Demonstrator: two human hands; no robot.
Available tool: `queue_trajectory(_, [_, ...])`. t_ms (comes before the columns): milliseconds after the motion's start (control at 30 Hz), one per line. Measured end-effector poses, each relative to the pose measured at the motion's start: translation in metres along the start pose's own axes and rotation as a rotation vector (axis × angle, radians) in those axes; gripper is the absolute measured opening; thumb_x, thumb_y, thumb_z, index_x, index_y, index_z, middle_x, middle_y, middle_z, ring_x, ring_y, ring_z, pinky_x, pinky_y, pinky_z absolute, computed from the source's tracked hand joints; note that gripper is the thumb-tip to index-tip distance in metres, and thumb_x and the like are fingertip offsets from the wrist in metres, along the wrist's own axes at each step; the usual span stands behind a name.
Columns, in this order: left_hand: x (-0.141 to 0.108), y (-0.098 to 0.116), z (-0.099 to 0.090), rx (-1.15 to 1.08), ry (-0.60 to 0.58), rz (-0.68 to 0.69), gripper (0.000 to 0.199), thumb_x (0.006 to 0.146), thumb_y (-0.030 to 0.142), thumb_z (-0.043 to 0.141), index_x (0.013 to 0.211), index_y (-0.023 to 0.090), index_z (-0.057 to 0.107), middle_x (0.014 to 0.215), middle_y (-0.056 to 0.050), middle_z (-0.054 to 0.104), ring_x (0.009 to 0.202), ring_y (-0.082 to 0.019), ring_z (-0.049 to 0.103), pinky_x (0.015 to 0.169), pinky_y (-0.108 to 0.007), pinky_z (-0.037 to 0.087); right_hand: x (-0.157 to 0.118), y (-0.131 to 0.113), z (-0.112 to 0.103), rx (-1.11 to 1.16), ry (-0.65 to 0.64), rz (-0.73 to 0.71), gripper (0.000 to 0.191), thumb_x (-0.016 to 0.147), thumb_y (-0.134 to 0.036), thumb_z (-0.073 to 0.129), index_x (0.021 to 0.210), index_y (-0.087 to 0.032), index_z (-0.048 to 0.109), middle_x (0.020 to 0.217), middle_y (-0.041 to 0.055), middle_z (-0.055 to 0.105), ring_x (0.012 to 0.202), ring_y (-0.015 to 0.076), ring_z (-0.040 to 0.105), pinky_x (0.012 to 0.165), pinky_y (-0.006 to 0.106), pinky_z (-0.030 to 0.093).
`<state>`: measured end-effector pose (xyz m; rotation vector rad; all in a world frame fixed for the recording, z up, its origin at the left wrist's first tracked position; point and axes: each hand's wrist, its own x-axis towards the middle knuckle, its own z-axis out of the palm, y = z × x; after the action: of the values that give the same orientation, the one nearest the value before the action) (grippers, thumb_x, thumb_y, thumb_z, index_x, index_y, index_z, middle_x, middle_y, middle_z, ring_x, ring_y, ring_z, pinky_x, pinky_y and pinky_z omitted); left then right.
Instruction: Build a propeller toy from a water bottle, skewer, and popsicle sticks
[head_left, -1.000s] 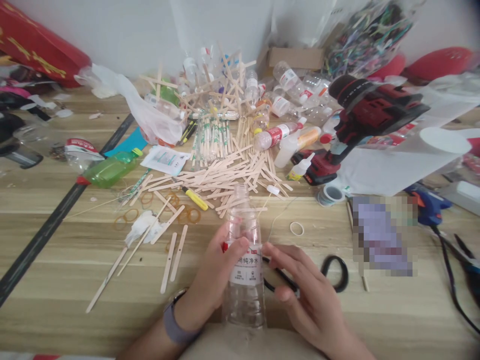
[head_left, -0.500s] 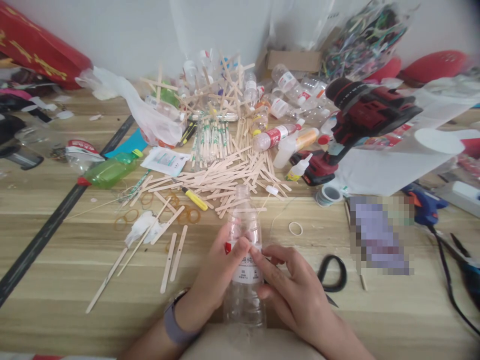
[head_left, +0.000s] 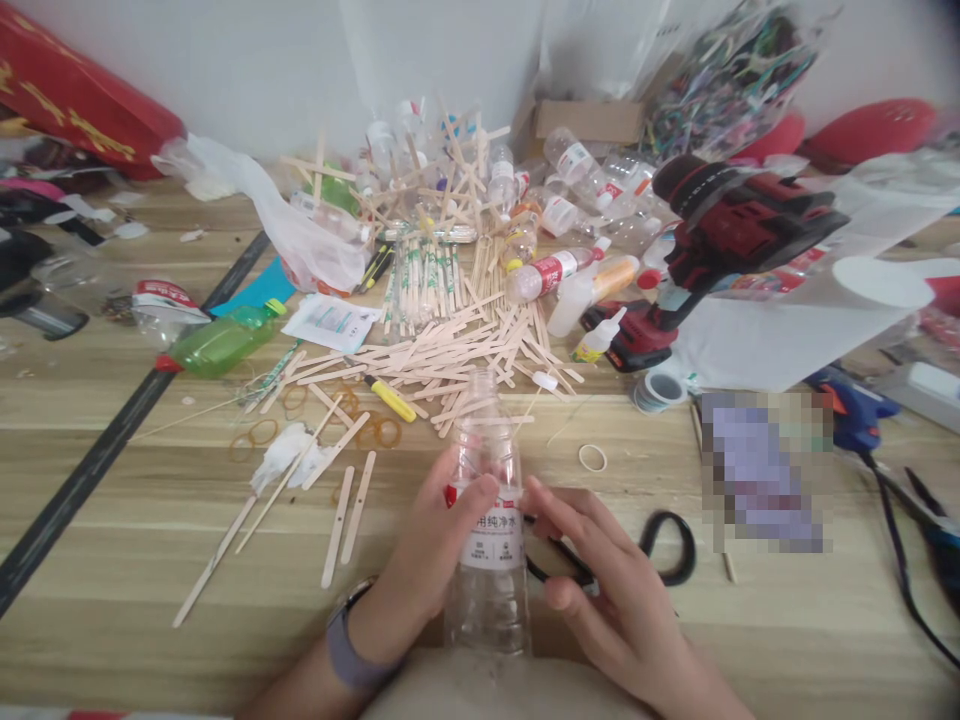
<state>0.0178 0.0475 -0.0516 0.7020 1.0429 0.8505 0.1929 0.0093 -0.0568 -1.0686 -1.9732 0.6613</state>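
A clear empty plastic bottle [head_left: 491, 450] with a white and red label stands uncapped at the near edge of the wooden table [head_left: 135, 540]. My left hand [head_left: 431, 560] wraps its left side, thumb on the label. My right hand [head_left: 607, 590] is at the bottle's right side, fingertips touching the label edge, with black-handled scissors [head_left: 664, 550] lying under its fingers. I cannot tell whether the fingers grip the scissors.
A heap of wooden craft sticks [head_left: 442, 350] and rubber bands [head_left: 375, 430] lies behind the bottle, with more bottles [head_left: 547, 270] beyond. A red drill [head_left: 720, 240] stands at right, a green bottle [head_left: 217, 340] at left, a blue glue gun [head_left: 855, 415] far right.
My right hand slid from the label back to the bottle's right side, over the scissors. The left hand and the bottle stayed put.
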Motion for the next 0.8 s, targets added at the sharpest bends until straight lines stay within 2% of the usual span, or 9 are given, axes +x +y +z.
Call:
queue_trajectory(200, [0.000, -0.001, 0.001, -0.065, -0.001, 0.003, 0.069, 0.078, 0.052, 0.071, 0.133, 0.018, 0.048, 0.122, -0.012, 0.065, 0.116, -0.030, 0.059, 0.094, -0.038, 0.047, -0.002, 0.004, -0.002, -0.215, 0.010, -0.112, 0.049, 0.100, -0.037, 0.042, 0.148, -0.026, 0.038, 0.106, 0.0122, 0.061, 0.091, 0.0214, 0.062, 0.072, 0.033, 0.057])
queue_trajectory(367, [0.002, -0.001, 0.001, 0.034, -0.030, 0.018, 0.070, 0.075, 0.058, 0.070, 0.128, 0.017, 0.051, 0.118, -0.012, 0.065, 0.112, -0.030, 0.059, 0.092, -0.038, 0.048, -0.001, 0.003, 0.001, -0.295, 0.009, -0.151, 0.053, 0.100, -0.034, 0.043, 0.151, -0.027, 0.032, 0.101, 0.0112, 0.060, 0.083, 0.0207, 0.062, 0.067, 0.034, 0.057])
queue_trajectory(500, [0.000, 0.003, 0.000, 0.115, -0.087, 0.002, 0.071, 0.073, 0.057, 0.073, 0.128, 0.019, 0.049, 0.112, -0.010, 0.067, 0.101, -0.027, 0.063, 0.084, -0.036, 0.050, -0.001, 0.002, 0.003, -0.328, 0.020, -0.149, 0.057, 0.099, -0.032, 0.047, 0.153, -0.028, 0.028, 0.097, 0.0099, 0.058, 0.077, 0.0203, 0.059, 0.064, 0.033, 0.055])
queue_trajectory(567, [-0.001, 0.006, 0.001, 0.138, -0.093, -0.009, 0.071, 0.073, 0.057, 0.073, 0.128, 0.019, 0.049, 0.111, -0.010, 0.067, 0.099, -0.026, 0.064, 0.082, -0.034, 0.050, -0.001, 0.001, 0.005, -0.249, 0.014, -0.111, 0.056, 0.099, -0.033, 0.046, 0.152, -0.029, 0.029, 0.096, 0.0093, 0.057, 0.078, 0.0200, 0.058, 0.063, 0.032, 0.054])
queue_trajectory(700, [-0.004, 0.013, 0.003, 0.145, -0.098, -0.010, 0.066, 0.075, 0.056, 0.072, 0.127, 0.020, 0.051, 0.104, -0.006, 0.068, 0.095, -0.022, 0.064, 0.082, -0.031, 0.049, -0.001, -0.003, 0.008, 0.076, 0.011, 0.006, 0.050, 0.101, -0.042, 0.039, 0.149, -0.030, 0.037, 0.089, 0.0054, 0.052, 0.079, 0.0180, 0.053, 0.061, 0.028, 0.050])
queue_trajectory(800, [-0.003, 0.013, 0.004, 0.091, -0.107, -0.010, 0.060, 0.076, 0.053, 0.072, 0.124, 0.021, 0.053, 0.096, -0.003, 0.068, 0.085, -0.018, 0.065, 0.076, -0.028, 0.050, 0.000, -0.004, 0.007, 0.235, 0.013, 0.074, 0.051, 0.099, -0.050, 0.036, 0.146, -0.032, 0.041, 0.082, 0.0024, 0.049, 0.075, 0.0171, 0.050, 0.060, 0.027, 0.048])
